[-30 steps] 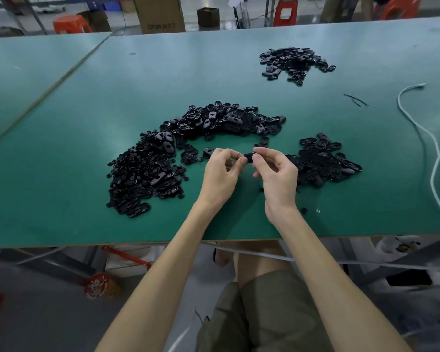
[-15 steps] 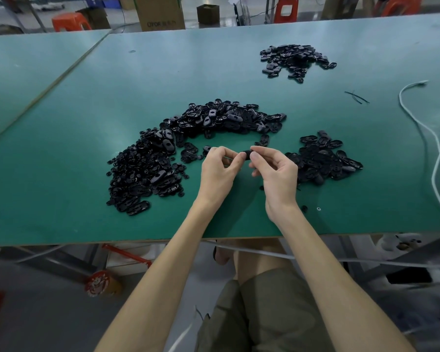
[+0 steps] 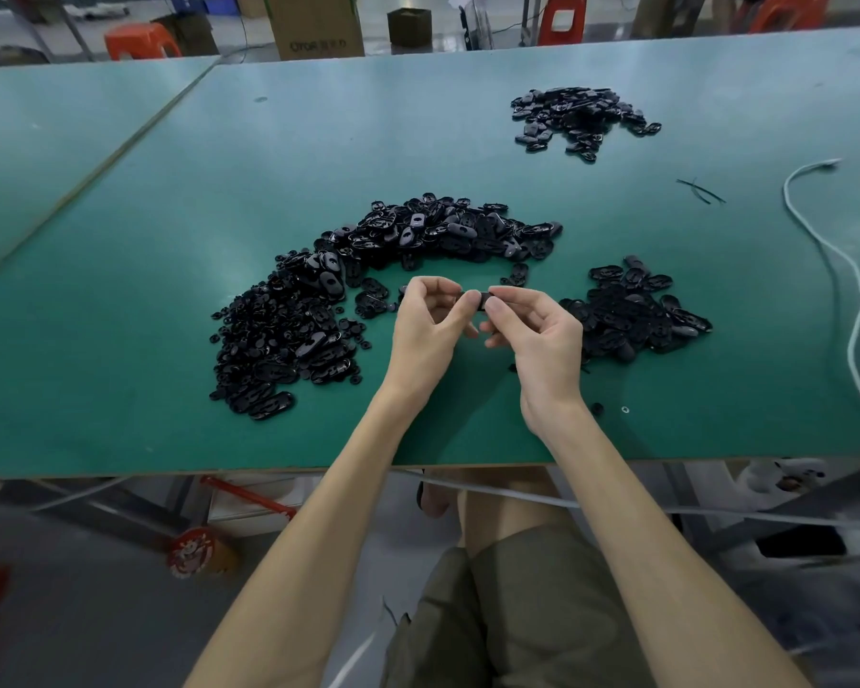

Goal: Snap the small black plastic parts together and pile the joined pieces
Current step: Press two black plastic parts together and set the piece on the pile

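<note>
Both hands pinching one small black part between fingertips.
Left hand, right hand: skewed squeeze could pop it loose onto the table.

**Held part mostly covered; scene cropped at the edges**

The black plastic part pinched between the left hand and the right hand is largely covered by the fingers. Only a short dark strip is seen, and whether one piece or two is held cannot be told. The near edge of the right-hand pile is hidden behind the right hand. In the large curved pile the smallest pieces are too small to be told apart. The tabletop is cut off at the left and right edges, the white cable at the right edge, and the cardboard box at the top. The print on the box is too blurred to be read.
</note>
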The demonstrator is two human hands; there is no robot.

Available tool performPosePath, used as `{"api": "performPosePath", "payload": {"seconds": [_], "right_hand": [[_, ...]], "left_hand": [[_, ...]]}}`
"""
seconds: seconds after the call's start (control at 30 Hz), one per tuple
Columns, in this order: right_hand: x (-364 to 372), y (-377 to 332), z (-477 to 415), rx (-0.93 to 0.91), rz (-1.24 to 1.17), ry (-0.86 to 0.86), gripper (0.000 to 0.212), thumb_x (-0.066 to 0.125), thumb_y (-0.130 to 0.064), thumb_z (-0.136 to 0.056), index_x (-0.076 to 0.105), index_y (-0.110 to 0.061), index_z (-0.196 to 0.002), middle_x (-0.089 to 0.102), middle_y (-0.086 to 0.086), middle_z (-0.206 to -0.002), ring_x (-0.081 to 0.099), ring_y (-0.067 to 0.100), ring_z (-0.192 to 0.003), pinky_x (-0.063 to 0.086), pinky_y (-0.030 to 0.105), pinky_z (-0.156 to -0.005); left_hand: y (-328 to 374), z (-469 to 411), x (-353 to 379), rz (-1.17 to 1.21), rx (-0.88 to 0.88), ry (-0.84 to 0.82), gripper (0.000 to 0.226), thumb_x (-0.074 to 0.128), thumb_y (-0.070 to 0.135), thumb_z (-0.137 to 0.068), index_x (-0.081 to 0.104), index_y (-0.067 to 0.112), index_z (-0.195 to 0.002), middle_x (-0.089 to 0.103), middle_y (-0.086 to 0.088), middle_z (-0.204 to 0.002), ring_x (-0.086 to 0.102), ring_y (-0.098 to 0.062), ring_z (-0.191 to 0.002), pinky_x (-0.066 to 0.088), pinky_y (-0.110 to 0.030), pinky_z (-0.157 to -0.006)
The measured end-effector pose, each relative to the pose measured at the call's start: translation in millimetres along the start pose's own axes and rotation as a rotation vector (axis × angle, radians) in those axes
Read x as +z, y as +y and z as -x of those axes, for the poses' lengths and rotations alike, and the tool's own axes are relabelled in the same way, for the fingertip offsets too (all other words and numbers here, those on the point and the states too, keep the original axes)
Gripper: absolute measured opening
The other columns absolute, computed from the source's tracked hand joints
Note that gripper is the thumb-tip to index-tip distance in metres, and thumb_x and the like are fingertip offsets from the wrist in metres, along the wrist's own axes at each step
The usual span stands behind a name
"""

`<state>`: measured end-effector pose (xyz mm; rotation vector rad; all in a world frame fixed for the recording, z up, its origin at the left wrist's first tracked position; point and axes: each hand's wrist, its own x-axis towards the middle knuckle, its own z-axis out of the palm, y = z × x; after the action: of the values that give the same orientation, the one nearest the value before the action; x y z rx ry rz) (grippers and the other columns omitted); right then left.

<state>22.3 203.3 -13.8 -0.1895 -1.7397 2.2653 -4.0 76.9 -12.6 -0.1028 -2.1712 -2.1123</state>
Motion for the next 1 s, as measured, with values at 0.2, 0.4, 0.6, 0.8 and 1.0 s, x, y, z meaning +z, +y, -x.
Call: {"api": "performPosePath", "payload": {"seconds": [0.2, 0.4, 0.6, 0.8, 1.0], "right_hand": [[1.1, 3.2, 0.7, -0.015, 0.105, -0.074, 0.011, 0.079, -0.007, -0.091, 0.072, -0.007, -0.099, 0.08, 0.008, -0.088, 0.078, 0.025, -0.086, 0.056, 0.023, -0.064], [-0.4, 4.4, -0.2, -0.025, 0.098, -0.028, 0.012, 0.082, -0.009, -0.088, 0.071, -0.01, -0.09, 0.079, 0.003, -0.083, 0.078, 0.021, -0.084, 0.055, 0.021, -0.063], [-0.5, 5.7, -1.2, -0.03, 0.154, -0.024, 0.01, 0.082, -0.012, -0.088, 0.073, -0.013, -0.086, 0.078, -0.002, -0.08, 0.073, 0.012, -0.077, 0.053, 0.02, -0.062], [-0.1, 5.9, -2.4, -0.027, 0.107, 0.025, 0.005, 0.077, -0.019, -0.094, 0.073, -0.016, -0.092, 0.074, -0.002, -0.078, 0.062, 0.01, -0.066, 0.051, 0.021, -0.063], [-0.6, 6.0, -3.4, -0.026, 0.057, 0.045, 0.004, 0.074, -0.014, -0.096, 0.073, -0.014, -0.1, 0.074, 0.0, -0.079, 0.064, 0.01, -0.069, 0.052, 0.022, -0.064]], "left_hand": [[0.4, -0.7, -3.4, 0.138, -0.015, 0.048, 0.021, 0.077, 0.015, -0.093, 0.066, 0.003, -0.105, 0.07, -0.006, -0.086, 0.064, -0.015, -0.07, 0.052, -0.023, -0.069], [-0.9, 0.2, -2.3, 0.121, 0.034, -0.043, 0.017, 0.071, 0.012, -0.097, 0.075, -0.001, -0.106, 0.074, 0.0, -0.079, 0.065, -0.009, -0.069, 0.05, -0.018, -0.068], [-0.9, 0.9, -3.9, 0.09, 0.059, -0.069, 0.021, 0.068, 0.01, -0.099, 0.075, 0.0, -0.115, 0.075, 0.003, -0.086, 0.064, -0.005, -0.075, 0.048, -0.015, -0.072], [1.6, 1.7, -4.5, 0.025, 0.095, -0.092, 0.025, 0.061, 0.006, -0.102, 0.074, 0.009, -0.123, 0.071, -0.019, -0.114, 0.064, -0.005, -0.084, 0.047, -0.014, -0.075], [-0.1, 1.5, -2.0, -0.03, 0.112, -0.194, 0.03, 0.061, -0.006, -0.098, 0.073, 0.007, -0.122, 0.077, -0.001, -0.098, 0.069, -0.005, -0.08, 0.05, -0.014, -0.076]]}}
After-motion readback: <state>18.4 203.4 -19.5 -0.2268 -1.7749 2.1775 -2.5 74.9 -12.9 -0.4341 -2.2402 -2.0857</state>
